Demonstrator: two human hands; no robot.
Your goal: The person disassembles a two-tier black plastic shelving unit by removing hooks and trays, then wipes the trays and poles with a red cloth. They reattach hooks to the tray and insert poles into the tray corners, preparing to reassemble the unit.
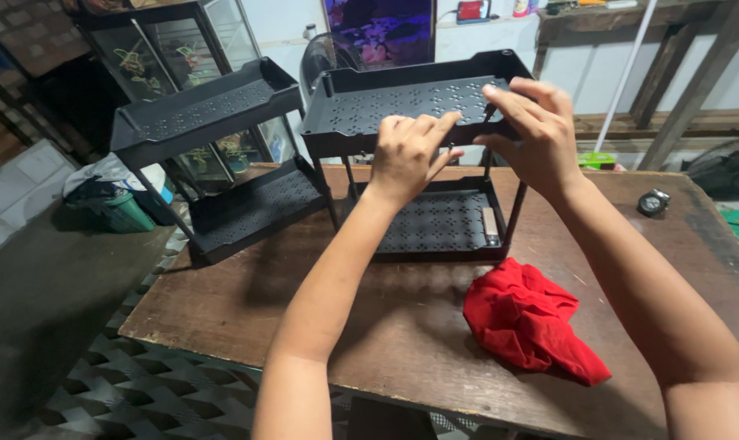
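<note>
Both hands at frame centre on black perforated plastic two-tier shelf rack (pixel 422 110) on brown wooden table (pixel 223 301). Left hand (pixel 409 155) pinches front rim; right hand (pixel 532 134) grips top tray's right corner. Judging: seating tray on posts; needs even downward press.

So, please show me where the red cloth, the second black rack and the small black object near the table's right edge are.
red cloth (pixel 526 322), head view, middle of the crumpled fabric.
second black rack (pixel 206 106), head view, perforated top shelf.
small black object (pixel 653 201), head view, its centre; its kind is too small to tell.
</note>
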